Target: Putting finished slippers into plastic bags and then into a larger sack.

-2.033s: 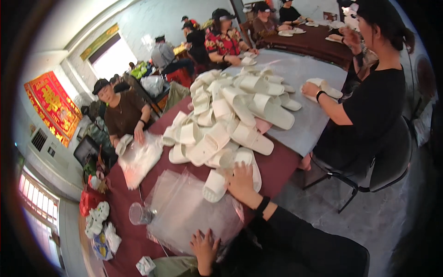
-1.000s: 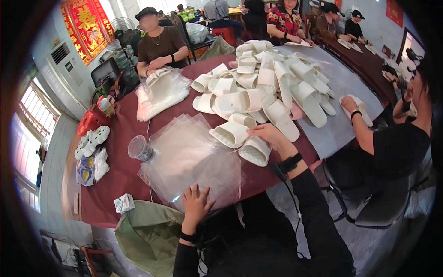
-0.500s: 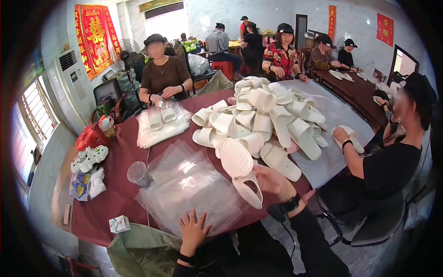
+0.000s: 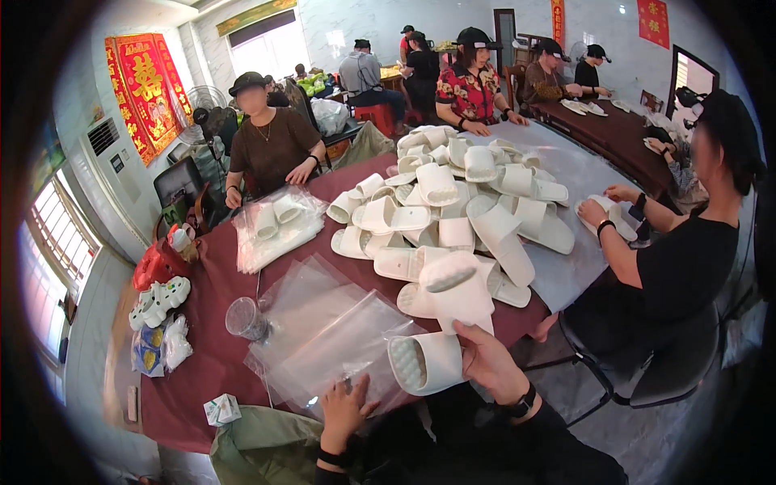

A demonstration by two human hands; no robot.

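My right hand point(image 4: 495, 365) grips a white slipper point(image 4: 440, 360) by its strap, at the near edge of the table. The slipper's open end faces left, showing a bumpy insole. Right above it, another white slipper point(image 4: 457, 301) reaches down to my thumb; whether I hold that one too I cannot tell. My left hand point(image 4: 346, 411) lies open, fingers apart, on the near edge of a stack of clear plastic bags point(image 4: 315, 331). The top bag has a raised crease. Beyond both hands rises a large heap of white slippers point(image 4: 453, 222).
On the dark red tablecloth point(image 4: 212, 323) stand a clear plastic cup point(image 4: 246, 318) and a small box point(image 4: 221, 410). White clogs point(image 4: 160, 301) and a red bag point(image 4: 160, 265) lie at the left. Co-workers sit across and at right; one has bagged slippers point(image 4: 276, 220) in front.
My right hand has lowered and turned its slipper, so the open end faces left. The top bag under my left hand now shows a raised crease. The whole view has shifted slightly.
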